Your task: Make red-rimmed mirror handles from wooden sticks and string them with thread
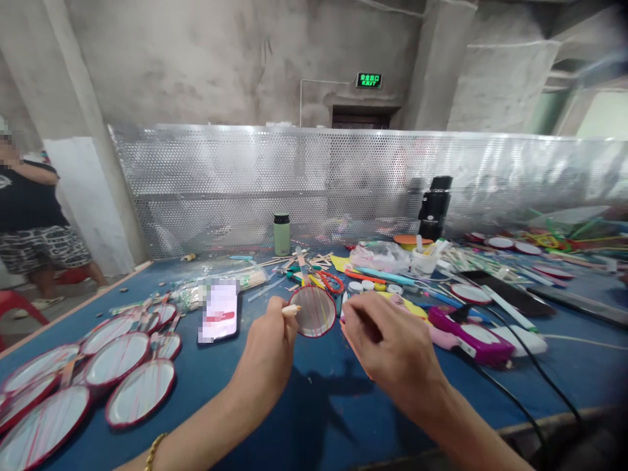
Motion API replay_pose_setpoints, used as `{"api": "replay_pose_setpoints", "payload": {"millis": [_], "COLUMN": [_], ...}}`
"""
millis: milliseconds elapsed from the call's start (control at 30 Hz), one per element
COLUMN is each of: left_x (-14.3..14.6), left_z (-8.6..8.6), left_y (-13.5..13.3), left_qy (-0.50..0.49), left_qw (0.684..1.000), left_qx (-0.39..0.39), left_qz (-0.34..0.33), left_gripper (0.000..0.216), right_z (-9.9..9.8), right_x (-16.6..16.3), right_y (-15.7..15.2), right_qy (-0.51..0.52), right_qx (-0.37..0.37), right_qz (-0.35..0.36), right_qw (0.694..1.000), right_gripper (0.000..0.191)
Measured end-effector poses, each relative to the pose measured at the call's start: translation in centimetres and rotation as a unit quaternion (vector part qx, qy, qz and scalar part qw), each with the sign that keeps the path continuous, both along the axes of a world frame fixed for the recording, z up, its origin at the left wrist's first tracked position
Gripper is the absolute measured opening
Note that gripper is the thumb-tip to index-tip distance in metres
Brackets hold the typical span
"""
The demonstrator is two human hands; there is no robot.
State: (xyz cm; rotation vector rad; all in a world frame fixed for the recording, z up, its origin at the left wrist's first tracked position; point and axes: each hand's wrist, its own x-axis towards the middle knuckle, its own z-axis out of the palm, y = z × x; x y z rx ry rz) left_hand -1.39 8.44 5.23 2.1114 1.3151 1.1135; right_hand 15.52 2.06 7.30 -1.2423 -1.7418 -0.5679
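My left hand (269, 347) is closed around a short pale wooden stick (291, 310), whose end shows above the fingers. Just right of those fingers is a small round panel (318, 320) with a red rim and a light stick handle pointing away; whether the hand touches it is unclear. My right hand (392, 340) is curled with thumb and fingertips pinched near the panel's right side. What that pinch holds, if anything, I cannot make out. An orange strip-like edge (357, 352) shows beneath the right hand. Red-handled scissors (333, 282) lie behind the panel.
Several red-rimmed round panels (140, 394) pile up at left, near a phone (220, 311) and bagged sticks (245, 278). A purple glue gun (478, 340) with cables lies at right. Behind stand a green bottle (282, 237), a black flask (436, 208) and a perforated metal screen (235, 176).
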Motion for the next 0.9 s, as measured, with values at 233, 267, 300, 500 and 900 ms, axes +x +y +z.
{"api": "replay_pose_setpoints", "payload": {"millis": [233,267,300,500,900], "left_x": [0.2,0.2,0.2,0.1,0.1], "left_z": [-0.3,-0.4,-0.5,-0.8,-0.4], "left_y": [-0.1,-0.1,-0.1,0.0,0.0], "left_qy": [-0.004,-0.003,-0.002,-0.002,-0.049], "left_qw": [1.000,1.000,1.000,1.000,0.998], "left_qx": [0.006,0.007,0.008,0.011,-0.015], "left_qz": [-0.006,-0.009,-0.012,-0.027,-0.030], "left_gripper": [0.021,0.021,0.022,0.024,0.028], "right_z": [1.7,1.4,1.1,-0.3,-1.4], "right_x": [0.8,0.8,0.8,1.1,0.1], "right_y": [1.4,1.6,1.7,2.1,1.4], "right_qy": [0.127,0.142,0.159,0.231,0.075], "right_qx": [-0.251,-0.267,-0.279,-0.307,-0.013], "right_qz": [0.114,0.132,0.145,0.177,0.077], "right_qw": [0.953,0.944,0.936,0.906,0.994], "right_gripper": [0.031,0.031,0.030,0.030,0.014]}}
